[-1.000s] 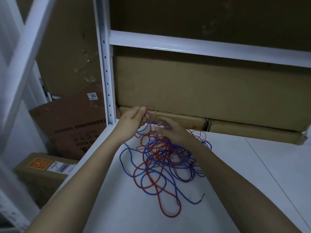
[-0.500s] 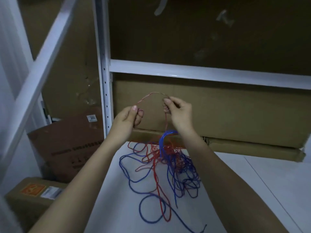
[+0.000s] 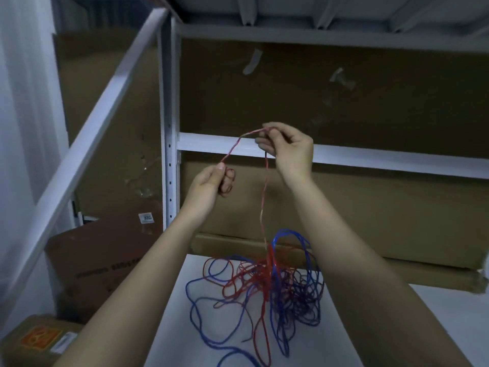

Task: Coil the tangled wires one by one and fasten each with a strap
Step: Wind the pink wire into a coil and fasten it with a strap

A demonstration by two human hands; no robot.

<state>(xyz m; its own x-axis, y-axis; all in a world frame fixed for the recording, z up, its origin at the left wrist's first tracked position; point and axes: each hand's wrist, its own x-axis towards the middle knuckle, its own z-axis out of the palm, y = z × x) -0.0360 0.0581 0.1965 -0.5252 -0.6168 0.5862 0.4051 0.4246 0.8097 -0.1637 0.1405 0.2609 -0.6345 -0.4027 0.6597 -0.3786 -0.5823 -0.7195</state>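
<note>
My left grip (image 3: pixel 211 182) and right grip (image 3: pixel 287 147) each pinch the red wire (image 3: pixel 264 192), raised above the desk (image 3: pixel 436 313); its length hangs into the red-blue tangle (image 3: pixel 267 284) on the desk.

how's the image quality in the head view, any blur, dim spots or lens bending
Head view: dim, bluish light throughout; the cardboard behind the shelf is darkest. The red wire between the left hand and right hand smears with motion blur. Wide-angle bending curves the shelf beam and slants the rack post.
</note>
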